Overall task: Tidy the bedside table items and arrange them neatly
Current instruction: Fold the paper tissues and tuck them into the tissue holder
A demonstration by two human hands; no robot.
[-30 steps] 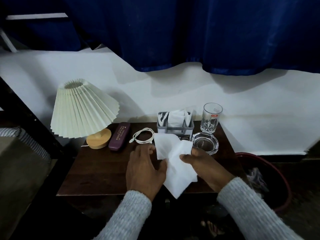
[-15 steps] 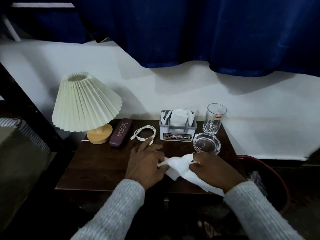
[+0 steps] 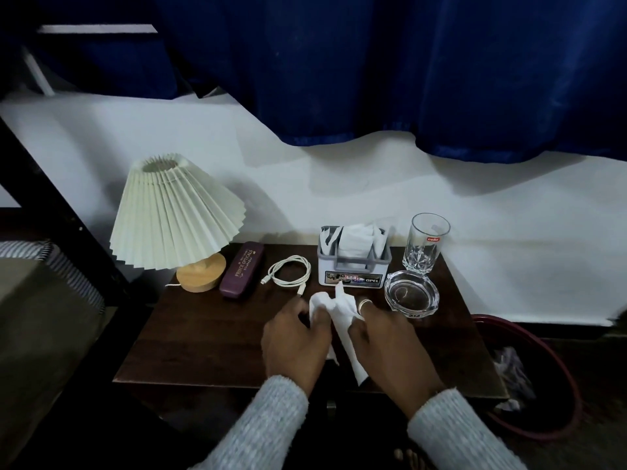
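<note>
A white tissue (image 3: 341, 320) is bunched between both my hands above the front middle of the dark wooden bedside table (image 3: 203, 334). My left hand (image 3: 297, 344) grips its left side and my right hand (image 3: 390, 347) grips its right side. Along the back of the table stand a pleated cream lamp (image 3: 169, 215) on a wooden base, a maroon spectacle case (image 3: 241, 268), a coiled white cable (image 3: 288, 271), a grey tissue holder (image 3: 354, 256) with tissues in it, a glass ashtray (image 3: 411, 294) and an upright drinking glass (image 3: 425, 242).
A red bin (image 3: 556, 385) with crumpled waste stands on the floor to the right of the table. A blue curtain (image 3: 373, 69) hangs over the white wall behind. A bed with a striped pillow (image 3: 51, 262) lies to the left.
The tissue was spread open a second ago; both hands have gathered it into a crumpled bunch and moved closer together over the table.
</note>
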